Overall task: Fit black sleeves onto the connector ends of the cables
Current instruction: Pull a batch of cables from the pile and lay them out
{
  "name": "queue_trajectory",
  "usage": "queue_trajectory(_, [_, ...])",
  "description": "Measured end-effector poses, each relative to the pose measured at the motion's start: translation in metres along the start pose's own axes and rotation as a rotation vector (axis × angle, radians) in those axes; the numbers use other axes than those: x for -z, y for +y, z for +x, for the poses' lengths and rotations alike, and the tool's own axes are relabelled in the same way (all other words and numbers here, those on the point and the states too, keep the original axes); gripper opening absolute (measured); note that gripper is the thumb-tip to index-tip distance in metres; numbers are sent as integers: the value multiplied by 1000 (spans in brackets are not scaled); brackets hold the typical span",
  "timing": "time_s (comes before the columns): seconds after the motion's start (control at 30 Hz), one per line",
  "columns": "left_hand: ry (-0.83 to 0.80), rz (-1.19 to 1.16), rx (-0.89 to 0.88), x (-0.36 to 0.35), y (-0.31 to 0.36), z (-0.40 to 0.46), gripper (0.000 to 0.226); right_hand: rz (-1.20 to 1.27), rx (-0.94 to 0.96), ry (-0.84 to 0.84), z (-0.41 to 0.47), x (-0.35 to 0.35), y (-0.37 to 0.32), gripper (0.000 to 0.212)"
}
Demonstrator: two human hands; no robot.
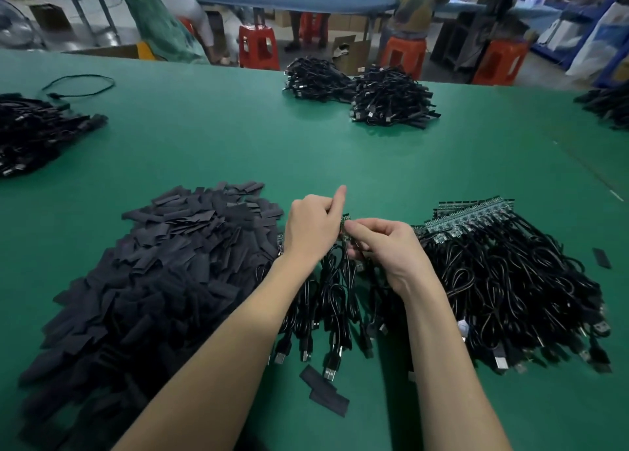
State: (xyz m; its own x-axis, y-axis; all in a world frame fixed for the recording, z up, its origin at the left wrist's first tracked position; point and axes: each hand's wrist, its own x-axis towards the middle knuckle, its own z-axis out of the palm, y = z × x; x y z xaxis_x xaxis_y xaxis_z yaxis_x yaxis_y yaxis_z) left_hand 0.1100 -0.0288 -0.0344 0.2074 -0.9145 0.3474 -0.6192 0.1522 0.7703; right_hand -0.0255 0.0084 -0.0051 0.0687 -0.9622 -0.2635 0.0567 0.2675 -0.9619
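Head view, green worktop [374, 164]. Left hand [311, 226] and right hand [384, 243] meet at centre, both pinching one cable's board end [344, 224]; left forefinger raised. Sleeve heap [163, 267]: left of hands. Cable pile [510, 273]: right of hands. Two loose sleeves [323, 389]: nearer than hands.

Hands: two, left [315, 226] and right [384, 243]. Sleeve heap [163, 267]: one; loose sleeves near edge [323, 387]: about two. Cable heaps: roughly six. Red stools [258, 47]: four visible.
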Motion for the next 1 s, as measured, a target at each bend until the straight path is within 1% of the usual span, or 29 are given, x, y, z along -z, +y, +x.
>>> queue_trajectory(0.27, [-86,-220,2,-1,5,1,71,258,-157,-90,2,8,-3,10])
queue_trajectory(0.33, [-88,-290,32,-3,5,1,72,325,-173,-101,-1,8,-3,9])
queue_trajectory(0.4, [-105,-282,38,-3,3,2,73,304,-145,-109,-5,10,-5,13])
queue_trajectory(0.43, [-127,-241,24,-1,3,1,70,269,-119,-112,-8,11,-8,14])
queue_trajectory(0.5, [-177,-123,-41,2,3,-1,54,211,-60,-116,-16,13,-17,13])
queue_trajectory(0.53, [-172,-96,-79,4,2,-3,45,195,-31,-124,-20,13,-23,14])
queue_trajectory(0.57, [-143,-116,-101,6,2,-6,37,189,-3,-138,-23,13,-30,15])
queue_trajectory(0.63, [-80,-289,-71,12,2,-13,28,215,19,-189,-28,9,-42,9])
queue_trajectory(0.67, [-77,-427,-22,14,3,-17,25,241,14,-218,-29,5,-48,4])
queue_trajectory(0.73, [-103,-713,101,20,4,-26,25,260,-4,-245,-30,-8,-58,3])
queue_trajectory(0.77, [-117,-837,161,23,5,-29,26,236,1,-226,-26,-14,-60,4])
queue_trajectory(0.83, [-158,-1048,267,29,4,-35,27,67,47,-104,-15,-30,-58,8])
queue_trajectory(0.9, [-216,-1176,324,34,1,-40,32,-66,100,26,-4,-46,-51,8])
queue_trajectory(0.97, [-236,-1200,347,36,-4,-44,37,-96,99,36,6,-59,-43,8])
queue_trajectory(1.0, [-218,-1188,371,36,-8,-45,33,-139,83,17,11,-62,-41,7])
